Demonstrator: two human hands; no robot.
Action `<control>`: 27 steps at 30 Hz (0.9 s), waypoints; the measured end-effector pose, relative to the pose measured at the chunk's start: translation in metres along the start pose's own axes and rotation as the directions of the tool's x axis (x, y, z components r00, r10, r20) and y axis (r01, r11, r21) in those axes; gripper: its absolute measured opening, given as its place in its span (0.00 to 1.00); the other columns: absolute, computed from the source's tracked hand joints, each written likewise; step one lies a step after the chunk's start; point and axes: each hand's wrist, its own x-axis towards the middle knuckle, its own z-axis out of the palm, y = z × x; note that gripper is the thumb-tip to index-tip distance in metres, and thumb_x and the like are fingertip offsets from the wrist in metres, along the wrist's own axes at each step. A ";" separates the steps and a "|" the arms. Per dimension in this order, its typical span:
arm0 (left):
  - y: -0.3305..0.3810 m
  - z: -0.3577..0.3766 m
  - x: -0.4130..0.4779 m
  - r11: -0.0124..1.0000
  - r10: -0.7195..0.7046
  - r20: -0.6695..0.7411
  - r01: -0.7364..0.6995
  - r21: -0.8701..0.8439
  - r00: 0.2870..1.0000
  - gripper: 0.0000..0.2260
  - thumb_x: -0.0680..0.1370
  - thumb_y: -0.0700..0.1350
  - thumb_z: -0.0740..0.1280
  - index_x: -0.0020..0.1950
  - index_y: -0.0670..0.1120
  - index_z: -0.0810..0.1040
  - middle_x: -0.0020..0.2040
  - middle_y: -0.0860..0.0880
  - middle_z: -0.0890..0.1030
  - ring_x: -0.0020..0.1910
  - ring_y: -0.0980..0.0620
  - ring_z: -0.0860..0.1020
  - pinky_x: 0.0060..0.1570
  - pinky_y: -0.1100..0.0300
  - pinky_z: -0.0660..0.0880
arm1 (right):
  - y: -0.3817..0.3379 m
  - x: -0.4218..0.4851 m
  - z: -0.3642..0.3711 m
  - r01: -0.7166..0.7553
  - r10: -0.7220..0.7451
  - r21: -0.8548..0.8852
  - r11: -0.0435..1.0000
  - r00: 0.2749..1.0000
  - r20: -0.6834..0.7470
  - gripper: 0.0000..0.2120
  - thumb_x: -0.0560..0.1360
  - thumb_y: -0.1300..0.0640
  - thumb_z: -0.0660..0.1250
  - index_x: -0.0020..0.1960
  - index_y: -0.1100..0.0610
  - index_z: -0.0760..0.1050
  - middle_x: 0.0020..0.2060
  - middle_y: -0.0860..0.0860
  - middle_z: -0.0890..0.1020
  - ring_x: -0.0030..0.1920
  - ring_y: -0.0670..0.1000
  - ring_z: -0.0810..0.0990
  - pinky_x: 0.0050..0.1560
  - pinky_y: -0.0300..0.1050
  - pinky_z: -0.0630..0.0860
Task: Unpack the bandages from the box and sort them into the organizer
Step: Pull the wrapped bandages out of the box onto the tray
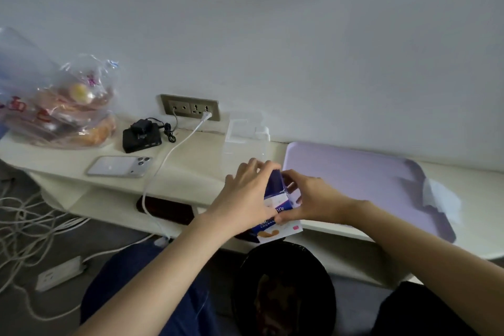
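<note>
One pale worktop (196,163) along the wall, taken from its left end: clear bag of bread (62,106) at the far left corner, black charger block (140,137) and phone (120,166) just right of it, white cable (174,155) trailing from the wall socket (190,107) over the front edge. Past the middle, against the back edge, clear organizer (245,132), too transparent to judge what it holds. In front of that, at the front edge, left hand (245,195) wrapped round the left side of the blue-and-white bandage box (274,209), fingers curled over its top end; right hand (311,200) pinching the same box from the right, fingers at the upper flap. Both hands close together, clamped on the box, held tilted just above the front edge. Lilac tray (368,180) at the right end. Judged as the opening step: flap under attack, no bandages in view. Next calls for freeing the flap, holding firm with the left, then drawing the contents out near the organizer.
</note>
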 end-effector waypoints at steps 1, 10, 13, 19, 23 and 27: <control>0.003 0.004 0.003 0.998 0.029 -0.073 -0.024 0.060 0.997 0.24 0.73 0.52 0.68 0.65 0.53 0.63 0.61 0.51 0.66 0.59 0.51 0.67 0.57 0.54 0.69 | 0.007 -0.002 -0.002 -0.028 0.028 0.002 1.000 0.999 -0.030 0.37 0.64 0.39 0.74 0.68 0.49 0.64 0.58 0.44 0.78 0.54 0.43 0.76 0.56 0.41 0.76; 0.007 0.023 0.038 0.968 0.234 -0.151 -0.216 0.130 0.960 0.06 0.80 0.48 0.61 0.51 0.46 0.73 0.49 0.51 0.76 0.46 0.52 0.75 0.40 0.63 0.65 | 0.056 0.002 -0.006 -0.159 0.174 0.108 0.981 0.975 -0.136 0.36 0.65 0.43 0.74 0.67 0.52 0.64 0.59 0.45 0.77 0.51 0.41 0.75 0.50 0.35 0.74; 0.002 0.024 0.052 0.976 0.206 -0.166 -0.190 0.107 0.964 0.07 0.80 0.50 0.60 0.53 0.48 0.72 0.50 0.53 0.78 0.46 0.55 0.76 0.37 0.66 0.64 | 0.068 0.009 -0.008 -0.162 0.187 0.169 0.972 0.972 -0.143 0.37 0.65 0.45 0.75 0.68 0.51 0.64 0.60 0.44 0.76 0.54 0.41 0.74 0.54 0.41 0.78; -0.006 0.028 0.080 0.988 0.125 -0.204 -0.141 -0.066 0.971 0.04 0.81 0.47 0.60 0.50 0.46 0.70 0.46 0.54 0.79 0.40 0.52 0.76 0.35 0.61 0.67 | 0.092 0.024 -0.009 -0.156 0.219 0.357 0.921 0.965 -0.144 0.38 0.64 0.55 0.78 0.69 0.51 0.63 0.55 0.41 0.74 0.56 0.41 0.74 0.51 0.31 0.76; -0.018 0.038 0.099 0.952 0.053 -0.304 -0.140 -0.274 0.951 0.04 0.80 0.44 0.61 0.48 0.45 0.70 0.36 0.53 0.75 0.34 0.50 0.76 0.34 0.51 0.75 | 0.108 0.033 -0.001 -0.162 0.244 0.450 0.878 0.961 -0.130 0.39 0.65 0.60 0.77 0.70 0.51 0.61 0.56 0.43 0.74 0.58 0.42 0.73 0.50 0.24 0.73; -0.027 0.060 0.107 0.846 -0.041 -0.275 -0.113 -0.522 0.961 0.14 0.78 0.39 0.64 0.63 0.47 0.69 0.56 0.54 0.75 0.52 0.59 0.76 0.51 0.72 0.74 | 0.117 0.044 -0.003 -0.147 0.238 0.490 0.859 0.963 -0.129 0.41 0.67 0.62 0.75 0.73 0.51 0.58 0.60 0.45 0.74 0.62 0.43 0.72 0.52 0.26 0.74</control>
